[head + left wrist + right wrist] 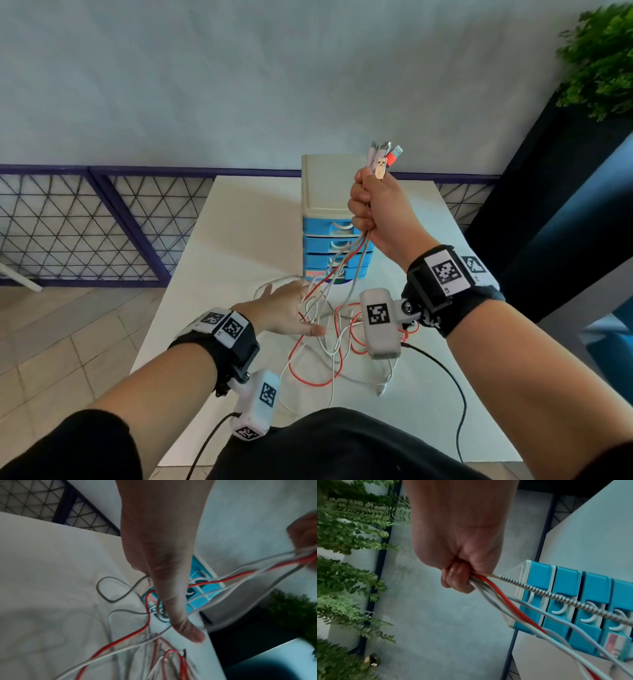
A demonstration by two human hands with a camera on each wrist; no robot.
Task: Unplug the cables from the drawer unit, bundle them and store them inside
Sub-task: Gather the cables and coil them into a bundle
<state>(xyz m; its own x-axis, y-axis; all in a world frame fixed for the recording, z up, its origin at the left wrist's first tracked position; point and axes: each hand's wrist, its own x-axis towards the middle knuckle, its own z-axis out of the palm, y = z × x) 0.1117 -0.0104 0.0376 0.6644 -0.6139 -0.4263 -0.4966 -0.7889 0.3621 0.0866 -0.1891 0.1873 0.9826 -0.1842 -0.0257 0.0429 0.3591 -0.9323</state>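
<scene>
A blue and cream drawer unit stands at the far middle of the white table. My right hand is raised in front of it and grips a bunch of cables, red, white and one with a metal spring sleeve. Their USB plugs stick up above my fist. The cables hang down into a loose tangle on the table. My left hand is lower, with straight fingers spread among the hanging strands, holding none.
A purple-framed mesh fence runs behind the table. A dark planter with a green plant stands at the right. The drawers are closed. Black camera leads trail from both wrists.
</scene>
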